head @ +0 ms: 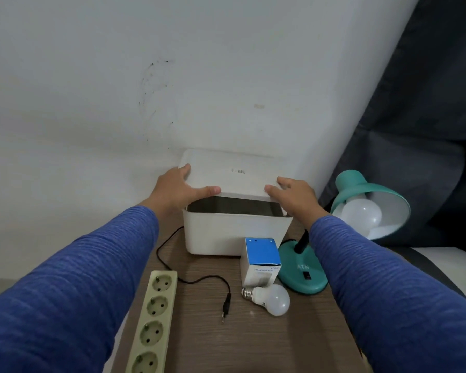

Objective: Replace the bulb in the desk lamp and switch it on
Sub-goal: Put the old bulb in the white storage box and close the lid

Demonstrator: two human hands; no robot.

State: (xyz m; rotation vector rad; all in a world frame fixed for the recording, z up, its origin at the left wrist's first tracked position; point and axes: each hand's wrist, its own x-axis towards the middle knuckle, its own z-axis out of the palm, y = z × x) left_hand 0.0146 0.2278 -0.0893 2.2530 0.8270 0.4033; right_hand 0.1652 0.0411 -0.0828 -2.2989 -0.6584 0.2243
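A teal desk lamp stands at the table's right edge, its shade tipped toward me with a white bulb in it. A loose white bulb lies on the table before a blue and white bulb carton. The lamp's black plug lies unplugged beside a pale green power strip. My left hand and my right hand grip the front corners of a white lid, raised at the front over a white box.
The wooden table is narrow and stands against a white wall. A dark curtain hangs at the right, behind the lamp shade. A black cord loops from behind the box to the plug.
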